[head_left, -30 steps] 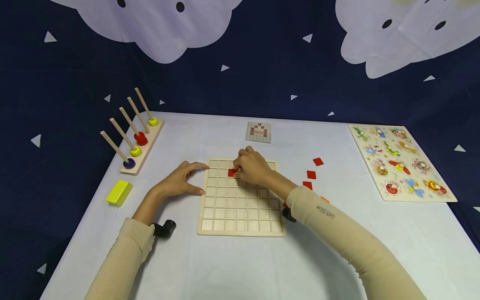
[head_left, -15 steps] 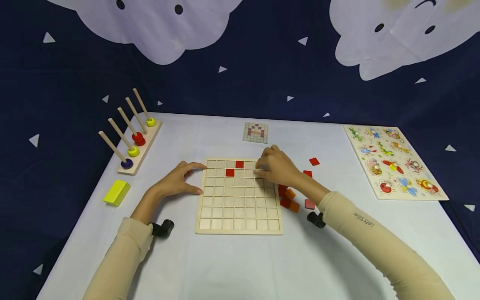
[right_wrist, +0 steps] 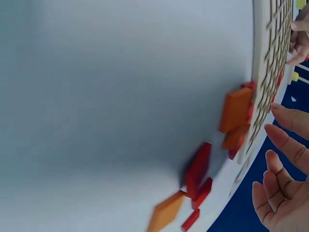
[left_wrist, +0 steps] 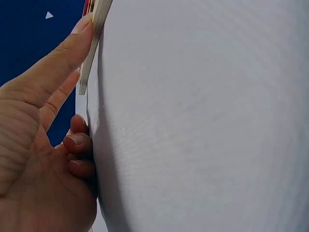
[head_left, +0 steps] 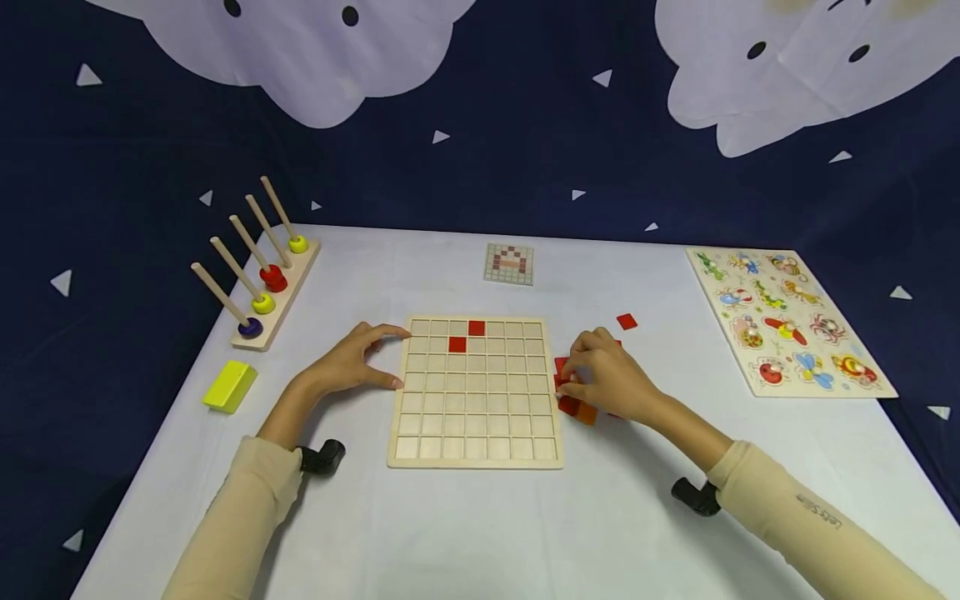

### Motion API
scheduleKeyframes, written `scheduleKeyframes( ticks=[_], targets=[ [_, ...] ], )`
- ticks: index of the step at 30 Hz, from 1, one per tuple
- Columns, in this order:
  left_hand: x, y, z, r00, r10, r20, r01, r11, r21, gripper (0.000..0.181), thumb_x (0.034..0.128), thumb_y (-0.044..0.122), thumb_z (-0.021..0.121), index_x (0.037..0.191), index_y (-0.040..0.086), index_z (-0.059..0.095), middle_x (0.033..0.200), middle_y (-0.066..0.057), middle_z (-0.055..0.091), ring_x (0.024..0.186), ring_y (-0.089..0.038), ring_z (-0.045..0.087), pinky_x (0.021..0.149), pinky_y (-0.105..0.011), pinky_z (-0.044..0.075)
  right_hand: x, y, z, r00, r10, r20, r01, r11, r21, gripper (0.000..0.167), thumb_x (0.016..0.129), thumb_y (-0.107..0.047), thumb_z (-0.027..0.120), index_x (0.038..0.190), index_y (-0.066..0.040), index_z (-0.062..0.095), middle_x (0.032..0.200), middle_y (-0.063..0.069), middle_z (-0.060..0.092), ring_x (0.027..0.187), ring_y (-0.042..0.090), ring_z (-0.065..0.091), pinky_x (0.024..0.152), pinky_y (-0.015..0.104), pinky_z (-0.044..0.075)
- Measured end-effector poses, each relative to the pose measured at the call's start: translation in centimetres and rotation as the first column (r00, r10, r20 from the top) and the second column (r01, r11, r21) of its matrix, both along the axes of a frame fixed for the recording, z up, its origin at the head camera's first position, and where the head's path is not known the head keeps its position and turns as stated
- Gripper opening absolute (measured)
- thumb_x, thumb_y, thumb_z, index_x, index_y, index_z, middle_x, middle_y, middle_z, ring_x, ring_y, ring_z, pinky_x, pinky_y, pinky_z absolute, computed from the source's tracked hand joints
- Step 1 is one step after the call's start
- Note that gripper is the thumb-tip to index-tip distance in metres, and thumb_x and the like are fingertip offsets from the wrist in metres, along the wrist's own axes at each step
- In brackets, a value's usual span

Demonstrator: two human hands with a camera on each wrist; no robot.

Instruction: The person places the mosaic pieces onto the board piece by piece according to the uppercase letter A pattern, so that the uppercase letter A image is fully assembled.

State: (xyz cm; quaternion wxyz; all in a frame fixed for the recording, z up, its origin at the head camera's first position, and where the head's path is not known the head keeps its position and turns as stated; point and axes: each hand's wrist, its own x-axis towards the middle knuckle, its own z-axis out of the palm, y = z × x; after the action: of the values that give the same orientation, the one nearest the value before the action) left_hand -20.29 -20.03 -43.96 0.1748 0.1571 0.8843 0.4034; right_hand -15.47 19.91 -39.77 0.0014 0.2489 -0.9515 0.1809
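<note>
A wooden grid board (head_left: 475, 463) lies flat on the white table. Two red square tiles sit in it: one tile (head_left: 476, 328) in the top row, another tile (head_left: 457, 344) a row lower and one column left. My left hand (head_left: 351, 362) touches the board's left edge with thumb and index finger, both extended. To the right of the board, my right hand (head_left: 609, 379) hovers over a small heap of red and orange tiles, including an orange tile (head_left: 587, 414). In the right wrist view its thumb and index finger (right_wrist: 289, 145) are apart, with nothing between them.
Behind the board lies a small pattern card (head_left: 509, 264). A peg stacker (head_left: 279, 302) and a yellow block (head_left: 230, 386) stand at left. An insect picture board (head_left: 787, 325) lies at right. One loose red tile (head_left: 627, 322) is beyond my right hand.
My right hand has moved right, off the board's upper rows, to the loose tiles. The top-row red tile, hidden behind that hand earlier, now shows. My left hand stays at the board's edge.
</note>
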Motion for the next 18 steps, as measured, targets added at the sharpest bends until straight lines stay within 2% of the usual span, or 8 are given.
scheduleKeyframes(
  ticks=[9, 18],
  targets=[
    [0.1, 0.0, 0.0, 1.000, -0.002, 0.006, 0.002, 1.000, 0.004, 0.079, 0.0728, 0.022, 0.089, 0.143, 0.016, 0.051, 0.108, -0.014, 0.041, 0.104, -0.027, 0.037, 0.090, -0.043, 0.034, 1.6, 0.9, -1.5, 0.999, 0.018, -0.029, -0.018, 1.000, -0.020, 0.023, 0.071, -0.017, 0.089, 0.069, -0.018, 0.067, 0.087, 0.000, 0.054, 0.088, 0.016, 0.041, 0.077, 0.034, 0.041],
    [0.1, 0.1, 0.1, 1.000, 0.002, -0.001, -0.002, 1.000, -0.003, 0.079, 0.0727, 0.021, 0.089, 0.142, 0.016, 0.052, 0.107, -0.014, 0.041, 0.103, -0.027, 0.037, 0.089, -0.042, 0.034, 2.1, 1.1, -2.4, 0.996, 0.028, -0.082, -0.027, 1.000, 0.009, 0.021, 0.069, -0.016, 0.090, 0.074, -0.010, 0.071, 0.087, -0.002, 0.052, 0.086, 0.015, 0.040, 0.077, 0.034, 0.041]
  ],
)
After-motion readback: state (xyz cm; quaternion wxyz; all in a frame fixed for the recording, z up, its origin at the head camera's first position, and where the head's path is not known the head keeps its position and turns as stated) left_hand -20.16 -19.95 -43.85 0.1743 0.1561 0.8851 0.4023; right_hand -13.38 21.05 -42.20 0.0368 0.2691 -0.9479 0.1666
